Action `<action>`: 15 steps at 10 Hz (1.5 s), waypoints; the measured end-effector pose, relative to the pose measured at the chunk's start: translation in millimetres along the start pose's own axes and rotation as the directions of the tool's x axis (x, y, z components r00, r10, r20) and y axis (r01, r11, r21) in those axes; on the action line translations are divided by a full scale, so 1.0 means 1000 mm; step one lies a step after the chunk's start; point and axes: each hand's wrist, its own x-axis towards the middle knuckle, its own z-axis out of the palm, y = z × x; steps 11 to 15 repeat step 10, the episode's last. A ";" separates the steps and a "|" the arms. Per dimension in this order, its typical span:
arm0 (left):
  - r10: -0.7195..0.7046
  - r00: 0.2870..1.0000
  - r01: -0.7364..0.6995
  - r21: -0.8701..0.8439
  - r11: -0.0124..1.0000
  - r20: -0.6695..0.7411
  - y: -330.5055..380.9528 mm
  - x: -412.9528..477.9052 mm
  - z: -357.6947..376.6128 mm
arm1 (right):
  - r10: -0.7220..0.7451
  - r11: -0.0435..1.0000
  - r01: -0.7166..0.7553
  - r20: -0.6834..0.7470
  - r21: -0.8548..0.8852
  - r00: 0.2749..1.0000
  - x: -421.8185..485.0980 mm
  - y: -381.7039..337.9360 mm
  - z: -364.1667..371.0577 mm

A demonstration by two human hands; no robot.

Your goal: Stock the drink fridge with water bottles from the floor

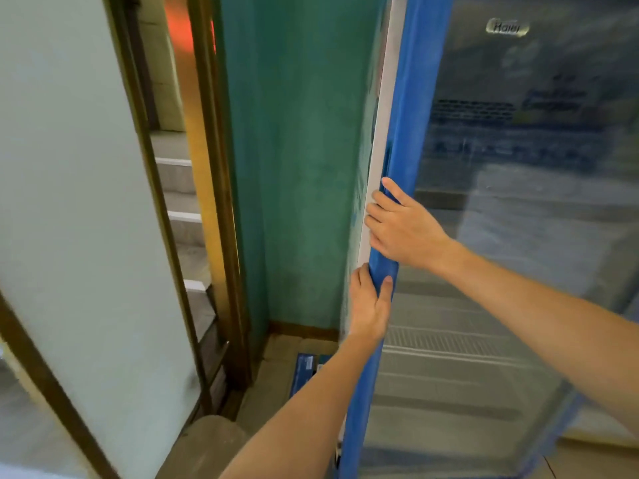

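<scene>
Gripping the edge of the fridge door [518, 236] with both hands. My left hand [370, 305] is low, thumb flat on the front face and fingers curled round the side. My right hand [404, 226] is just above it, not touching, with fingers hooked over the same edge.

The edge is a smooth blue frame [408, 98] with a rounded profile, running the full height. A flat, matte white strip [383, 115] sits right beside it on the outer side. Can't tell if the door is cracked or sealed.

The panel is glass, hazy with reflections. Behind it are wire shelves [449, 344], thin parallel bars, blurred. There's an oval silver badge [507, 28] up top.

The fridge fills the right half of my view. Left of it is a rough green plaster wall [294, 167]. On the tan floor tiles [276, 375] by the fridge's base lies a flat blue printed pack [306, 369], partly behind my left forearm; contents unclear. Further left are a brown wooden doorframe [221, 202] and grey stone steps [183, 202].
</scene>
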 end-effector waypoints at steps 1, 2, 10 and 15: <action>0.005 1.000 -0.005 -0.005 1.000 0.012 -0.013 0.025 0.005 | 0.028 0.999 -0.028 0.005 0.038 1.000 0.012 -0.003 0.022; 0.026 1.000 -0.026 0.021 0.999 -0.005 -0.026 0.045 0.010 | 0.060 0.998 -0.062 0.085 0.016 0.995 0.021 -0.006 0.043; 0.057 0.943 -0.169 0.323 0.931 0.327 -0.047 0.080 -0.047 | 0.150 0.982 -0.119 0.223 -0.145 0.963 0.039 -0.020 0.061; 0.057 0.943 -0.169 0.323 0.931 0.327 -0.047 0.080 -0.047 | 0.150 0.982 -0.119 0.223 -0.145 0.963 0.039 -0.020 0.061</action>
